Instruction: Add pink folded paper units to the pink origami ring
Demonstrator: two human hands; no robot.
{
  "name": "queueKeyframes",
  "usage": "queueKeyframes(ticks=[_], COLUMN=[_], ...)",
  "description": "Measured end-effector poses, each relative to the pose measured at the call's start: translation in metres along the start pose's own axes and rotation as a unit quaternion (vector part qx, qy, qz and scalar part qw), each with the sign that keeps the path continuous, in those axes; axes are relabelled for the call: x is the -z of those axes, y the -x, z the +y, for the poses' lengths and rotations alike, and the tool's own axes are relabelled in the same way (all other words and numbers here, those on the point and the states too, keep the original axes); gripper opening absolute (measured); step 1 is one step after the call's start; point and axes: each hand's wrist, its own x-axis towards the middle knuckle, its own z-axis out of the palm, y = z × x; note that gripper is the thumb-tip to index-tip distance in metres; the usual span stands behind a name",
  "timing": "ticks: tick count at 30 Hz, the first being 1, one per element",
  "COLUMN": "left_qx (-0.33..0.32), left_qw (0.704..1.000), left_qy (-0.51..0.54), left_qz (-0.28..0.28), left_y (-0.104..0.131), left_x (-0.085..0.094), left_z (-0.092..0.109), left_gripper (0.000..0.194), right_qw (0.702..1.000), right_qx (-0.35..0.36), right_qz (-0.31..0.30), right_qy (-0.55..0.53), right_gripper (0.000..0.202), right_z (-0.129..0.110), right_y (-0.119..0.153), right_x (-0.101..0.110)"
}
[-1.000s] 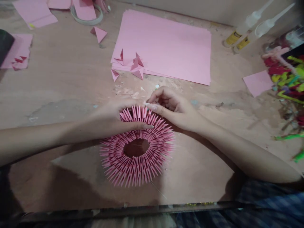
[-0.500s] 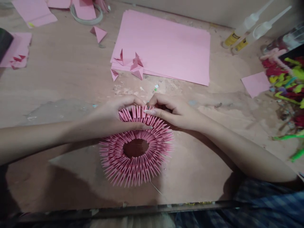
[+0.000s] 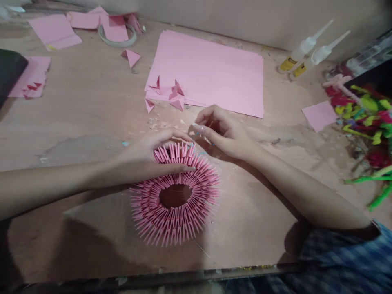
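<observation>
A round pink ring of folded paper pieces rests on the table, its centre hole showing the brown surface. My left hand grips the ring's upper left part, thumb across the top and fingers behind the far edge. Just beyond the ring's upper right, my right hand is off the paper, thumb and forefinger a little apart with nothing visible between them. Small folded pink pieces lie on the near left corner of a stack of pink sheets.
Two yellow-labelled glue bottles stand at the back right. Colourful fuzzy stems and a pink square are at right. A tape roll, pink scraps and a dark object lie at left.
My right hand has let go of the ring and moved up and away from it. My left hand keeps its hold. The whole view has shifted slightly.
</observation>
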Motion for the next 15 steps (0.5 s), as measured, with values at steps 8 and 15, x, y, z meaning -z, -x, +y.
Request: queueKeyframes(ticks=[8, 15], left_qx=[-0.017, -0.024], left_qw=[0.999, 0.999], left_qy=[-0.050, -0.039], left_qz=[0.013, 0.009], left_y=[-0.005, -0.007], left_x=[0.001, 0.001], left_z=[-0.012, -0.016], left_gripper=[0.077, 0.079], right_qw=[0.914, 0.893], right_qx=[0.111, 0.067], right_qz=[0.041, -0.031], right_qy=[0.389, 0.443], right_gripper=[0.038, 0.027], right_z=[0.012, 0.011], right_y=[-0.062, -0.087], right_x=[-0.004, -0.020])
